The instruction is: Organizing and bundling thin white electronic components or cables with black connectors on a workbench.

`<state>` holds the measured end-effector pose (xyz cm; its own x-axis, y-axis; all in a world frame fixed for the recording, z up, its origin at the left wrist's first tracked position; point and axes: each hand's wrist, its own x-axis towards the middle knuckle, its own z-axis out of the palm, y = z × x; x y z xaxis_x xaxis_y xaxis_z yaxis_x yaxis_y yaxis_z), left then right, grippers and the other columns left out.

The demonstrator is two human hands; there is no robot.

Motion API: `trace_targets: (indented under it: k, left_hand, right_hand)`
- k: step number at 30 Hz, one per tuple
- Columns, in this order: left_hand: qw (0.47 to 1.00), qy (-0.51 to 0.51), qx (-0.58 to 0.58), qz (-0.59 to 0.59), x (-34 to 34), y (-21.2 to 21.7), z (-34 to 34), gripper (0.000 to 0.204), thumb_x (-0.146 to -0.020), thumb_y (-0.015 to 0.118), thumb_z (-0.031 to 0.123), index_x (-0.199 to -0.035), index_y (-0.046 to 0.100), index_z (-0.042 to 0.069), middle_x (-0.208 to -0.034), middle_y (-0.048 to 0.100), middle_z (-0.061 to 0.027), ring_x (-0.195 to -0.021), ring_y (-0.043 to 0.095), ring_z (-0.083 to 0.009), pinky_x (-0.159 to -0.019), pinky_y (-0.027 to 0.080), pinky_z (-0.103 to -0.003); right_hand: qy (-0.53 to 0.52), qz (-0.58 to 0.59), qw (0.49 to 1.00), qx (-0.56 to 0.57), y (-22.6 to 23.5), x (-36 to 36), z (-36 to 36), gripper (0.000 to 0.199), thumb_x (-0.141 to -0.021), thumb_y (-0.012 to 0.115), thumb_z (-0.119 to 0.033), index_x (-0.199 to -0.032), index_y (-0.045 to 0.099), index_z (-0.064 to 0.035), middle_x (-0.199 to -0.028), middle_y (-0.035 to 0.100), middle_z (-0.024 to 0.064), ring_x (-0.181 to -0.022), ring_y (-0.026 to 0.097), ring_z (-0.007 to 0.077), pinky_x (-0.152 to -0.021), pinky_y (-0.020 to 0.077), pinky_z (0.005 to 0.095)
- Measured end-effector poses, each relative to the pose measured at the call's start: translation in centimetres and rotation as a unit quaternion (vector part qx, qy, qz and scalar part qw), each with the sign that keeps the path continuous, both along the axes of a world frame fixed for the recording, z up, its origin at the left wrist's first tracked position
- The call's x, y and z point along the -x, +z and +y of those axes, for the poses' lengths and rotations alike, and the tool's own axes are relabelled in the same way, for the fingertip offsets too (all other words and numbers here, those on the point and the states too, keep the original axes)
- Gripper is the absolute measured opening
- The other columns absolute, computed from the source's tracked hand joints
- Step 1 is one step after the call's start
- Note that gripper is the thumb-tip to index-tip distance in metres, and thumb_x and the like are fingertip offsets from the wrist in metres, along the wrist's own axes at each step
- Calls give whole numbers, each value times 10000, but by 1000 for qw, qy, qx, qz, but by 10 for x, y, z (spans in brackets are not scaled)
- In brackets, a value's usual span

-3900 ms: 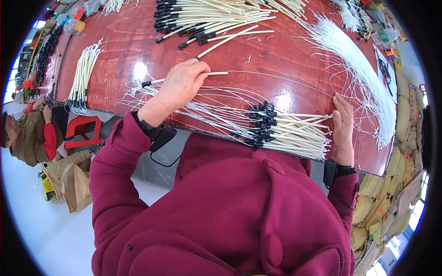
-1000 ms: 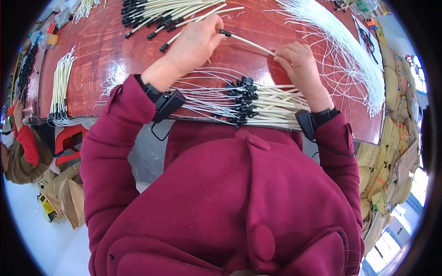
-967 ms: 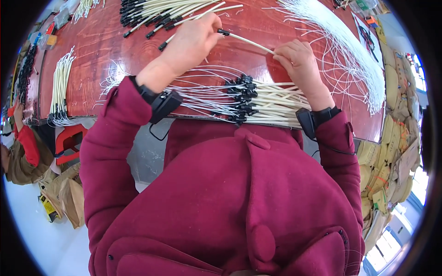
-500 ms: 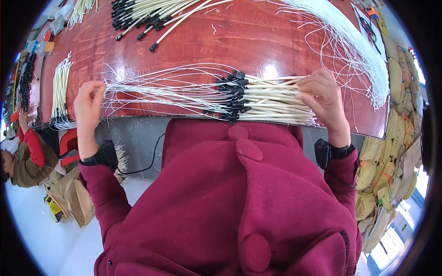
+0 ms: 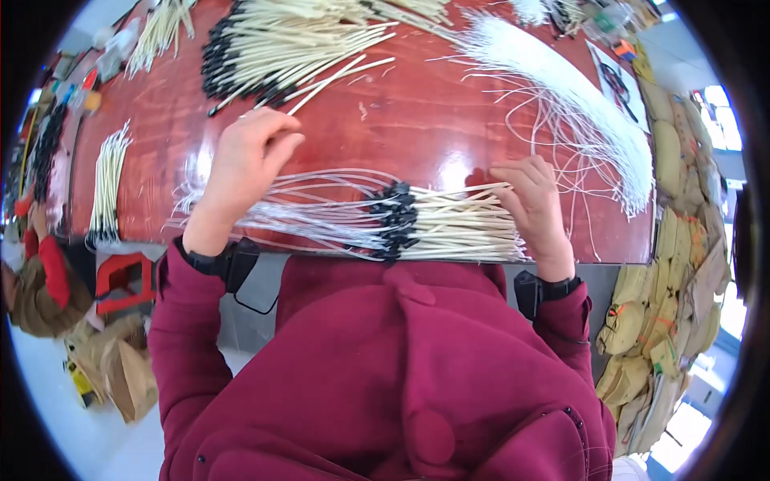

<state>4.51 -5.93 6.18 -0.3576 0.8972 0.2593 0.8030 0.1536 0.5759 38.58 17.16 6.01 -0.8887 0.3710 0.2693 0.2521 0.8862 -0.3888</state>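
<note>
Head view: your spread left grip point(image 5: 247, 156) is near piled sticks point(image 5: 298, 54); your right grip point(image 5: 534, 202), pinch unclear, overlaps wired sticks point(image 5: 457, 220).

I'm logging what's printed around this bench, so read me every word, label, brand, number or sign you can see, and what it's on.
No text is readable.
Yellow-and-black package, lower left: any print is too small.
Brown sacks, right: any marks are too blurred.
Clear plastic bottle, upper right: any label is too small.
</note>
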Motion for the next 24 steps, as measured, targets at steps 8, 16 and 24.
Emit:
trace_targets:
  k: [8, 16, 24]
  left_hand:
    - [961, -231, 61, 137, -57, -23, 205, 197, -901, 677, 241, -983, 675, 62, -1011, 690, -140, -993, 646, -359, -844, 520, -492]
    - [971, -190, 80, 122, -106, -53, 286, 161, -888, 601, 135, -960, 673, 11, -983, 706, -194, -973, 687, -376, -790, 562, -505]
    - [960, -244, 88, 110, -72, -43, 186, 108, -919, 487, 68, -984, 528, -8, -982, 618, -197, -939, 632, -389, -772, 528, -471]
  right_hand:
    - [-55, 13, 998, 2, -5, -7, 6, 209, -835, 715, -89, -1031, 729, -16, -1044, 712, 100, -960, 587, 290, -882, 458, 395]
    - [-92, 8, 996, 15, -9, -11, 10, 215, -831, 720, -73, -1037, 729, -12, -1055, 716, 105, -964, 594, 284, -887, 467, 384]
    - [-85, 14, 996, -2, -10, -11, 13, 252, -848, 718, -83, -1089, 715, -9, -1124, 712, 112, -986, 597, 287, -899, 468, 387]
